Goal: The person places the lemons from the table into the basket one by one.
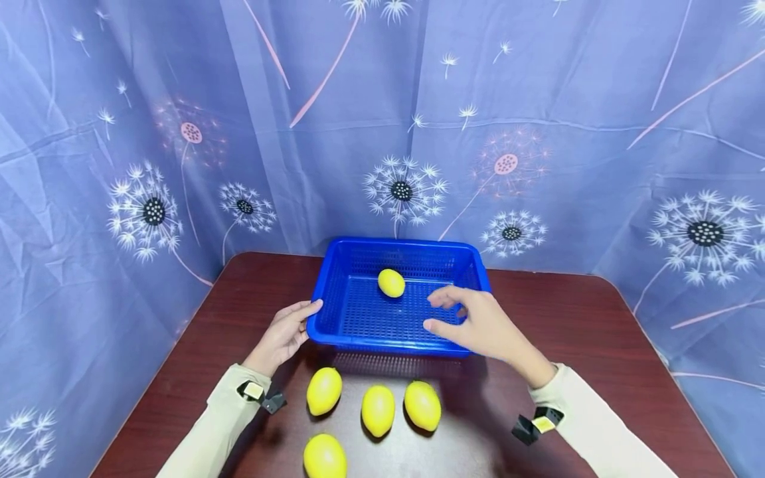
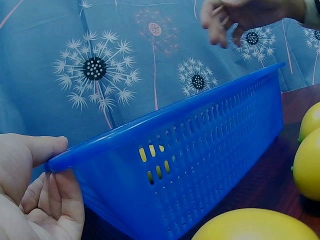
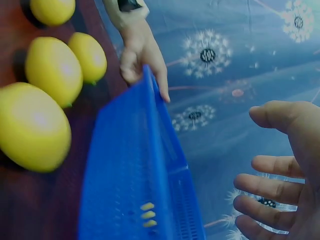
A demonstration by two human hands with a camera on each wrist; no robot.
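A blue plastic basket [image 1: 388, 344] with slotted walls stands toward the back of the table, one lemon [image 1: 391, 283] lying inside it. My left hand [image 1: 285, 335] grips the basket's left rim near the front corner; the left wrist view shows the thumb on top and the fingers curled beneath. Over the basket's right side hovers my right hand [image 1: 472, 318], holding nothing, thumb and fingers spread apart. Several more lemons lie on the table in front of the basket, among them a left one [image 1: 325, 392], a middle one [image 1: 378, 411] and a right one [image 1: 422, 405].
The dark reddish-brown table [image 1: 574, 332] has rounded back corners. A blue curtain [image 1: 335, 133] printed with dandelions hangs right behind it and along both sides. Another lemon [image 1: 325, 457] sits at the bottom edge of the head view.
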